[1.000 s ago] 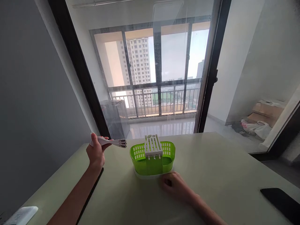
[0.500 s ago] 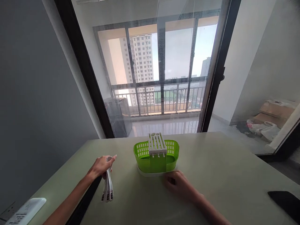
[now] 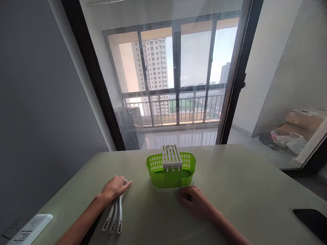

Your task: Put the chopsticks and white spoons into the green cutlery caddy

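Note:
A green slotted plastic basket [image 3: 170, 173] with a white rack across its top stands on a white base in the middle of the pale table [image 3: 245, 183]. My left hand [image 3: 114, 188] lies palm down over the top ends of three white utensils [image 3: 114, 217], which lie side by side on the table left of the basket. Its fingers are stretched over them. My right hand [image 3: 196, 201] rests on the table just in front of the basket's right corner, fingers curled, touching the white base.
A white remote control [image 3: 30, 230] lies at the table's near left corner. A black phone [image 3: 310, 221] lies at the near right edge. Behind the table is a glass sliding door with a black frame. Boxes and bags sit on the floor at right.
My left hand brought the white utensils down from the air left of the basket and laid them flat on the table. My right hand stayed by the basket.

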Demonstrator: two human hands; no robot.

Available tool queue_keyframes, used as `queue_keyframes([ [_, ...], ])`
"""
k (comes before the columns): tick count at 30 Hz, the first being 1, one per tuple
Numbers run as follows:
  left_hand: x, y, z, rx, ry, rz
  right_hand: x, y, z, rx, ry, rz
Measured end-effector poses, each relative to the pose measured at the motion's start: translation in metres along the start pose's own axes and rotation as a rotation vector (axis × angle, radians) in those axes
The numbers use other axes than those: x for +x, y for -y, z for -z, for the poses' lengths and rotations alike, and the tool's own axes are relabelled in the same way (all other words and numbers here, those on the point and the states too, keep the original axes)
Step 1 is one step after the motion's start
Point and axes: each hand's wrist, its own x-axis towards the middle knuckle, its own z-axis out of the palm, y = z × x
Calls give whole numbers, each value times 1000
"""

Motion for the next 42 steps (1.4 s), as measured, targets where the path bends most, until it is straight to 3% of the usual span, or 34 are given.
queue_keyframes([
  [14, -12, -9, 9, 70, -78, 49, 0, -1, 0, 4, -3, 5],
  [20, -12, -10, 23, 108, -78, 26, 0, -1, 0, -3, -5, 11],
  [24, -13, -21, 40, 119, -146, -20, 0, -2, -2, -9, -17, 11],
  [27, -19, -45, 55, 16, -314, -185, 0, -3, -3, -6, -19, 5],
  [30, -31, -83, 69, -265, -672, -525, 0, -6, -4, 2, -16, -2],
  [32, -42, -113, 75, -358, -784, -655, 0, -7, -5, 7, -15, -7],
  [34, -54, -143, 75, -388, -814, -754, 0, -8, -6, 12, -13, -9],
  [38, -68, -191, 59, -301, -757, -865, 1, -10, -7, 25, -7, -1],
  [42, -57, -209, 39, -193, -792, -847, 1, -13, -8, 39, -8, 7],
])
